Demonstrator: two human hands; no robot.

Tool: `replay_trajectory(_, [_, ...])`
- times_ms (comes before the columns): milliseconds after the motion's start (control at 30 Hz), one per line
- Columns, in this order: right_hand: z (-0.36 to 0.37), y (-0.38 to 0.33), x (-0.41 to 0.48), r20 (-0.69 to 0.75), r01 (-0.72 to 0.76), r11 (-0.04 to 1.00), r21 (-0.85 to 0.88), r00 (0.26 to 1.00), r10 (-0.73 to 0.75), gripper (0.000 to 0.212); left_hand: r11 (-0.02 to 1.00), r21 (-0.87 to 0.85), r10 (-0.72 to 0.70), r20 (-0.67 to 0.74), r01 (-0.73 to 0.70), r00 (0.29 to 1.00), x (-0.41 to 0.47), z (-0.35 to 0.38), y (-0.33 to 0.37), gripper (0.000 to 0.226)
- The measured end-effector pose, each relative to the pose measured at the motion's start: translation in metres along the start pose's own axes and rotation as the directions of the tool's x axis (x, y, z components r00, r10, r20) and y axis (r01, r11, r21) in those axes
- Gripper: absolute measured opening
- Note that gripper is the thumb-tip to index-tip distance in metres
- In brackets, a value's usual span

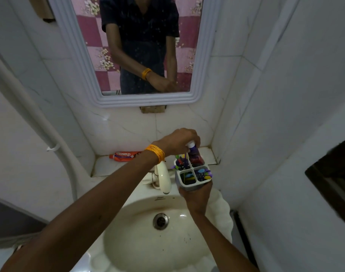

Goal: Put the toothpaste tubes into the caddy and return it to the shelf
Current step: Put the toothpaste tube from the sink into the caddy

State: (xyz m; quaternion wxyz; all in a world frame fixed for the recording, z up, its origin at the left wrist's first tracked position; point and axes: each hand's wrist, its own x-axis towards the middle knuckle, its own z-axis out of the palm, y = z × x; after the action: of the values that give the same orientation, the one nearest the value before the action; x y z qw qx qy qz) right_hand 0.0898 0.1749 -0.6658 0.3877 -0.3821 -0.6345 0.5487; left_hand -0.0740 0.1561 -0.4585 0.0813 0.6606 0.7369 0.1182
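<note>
My right hand (197, 195) grips a white four-compartment caddy (193, 184) from below, holding it above the sink's back rim. Toothbrushes and small coloured items fill three of its compartments. My left hand (179, 141), with orange threads on the wrist, holds a purple toothpaste tube (193, 152) by its white cap end, standing upright in the caddy's far right compartment. A red toothpaste tube (124, 156) lies flat on the tiled shelf (101, 165) behind the sink, left of my left wrist.
A cream tap (164, 178) stands just left of the caddy. Below is the white sink (140, 242) with its drain (160, 221). A mirror (146, 46) hangs above the shelf. A white pipe (50, 138) runs down the left wall; walls close in on both sides.
</note>
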Motion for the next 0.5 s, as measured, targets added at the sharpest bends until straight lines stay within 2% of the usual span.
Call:
replay_trajectory(200, [0.004,0.001,-0.001,-0.01,0.014,1.0,-0.028,1.0,-0.014,0.112,1.0,0.009,0.025,0.058,-0.026,0.998,-0.002,0.014,0.001,0.034])
replay_trajectory(367, [0.007,0.008,0.0,-0.008,-0.017,0.998,-0.057,1.0,0.017,0.121,0.998,-0.043,-0.036,0.147,0.043,0.988,0.004,0.041,0.001,0.029])
replay_trajectory(500, [0.006,0.013,0.0,0.008,-0.037,0.999,0.002,0.999,0.037,0.122,0.993,-0.064,-0.09,0.077,0.095,0.993,0.01,0.05,-0.002,0.027])
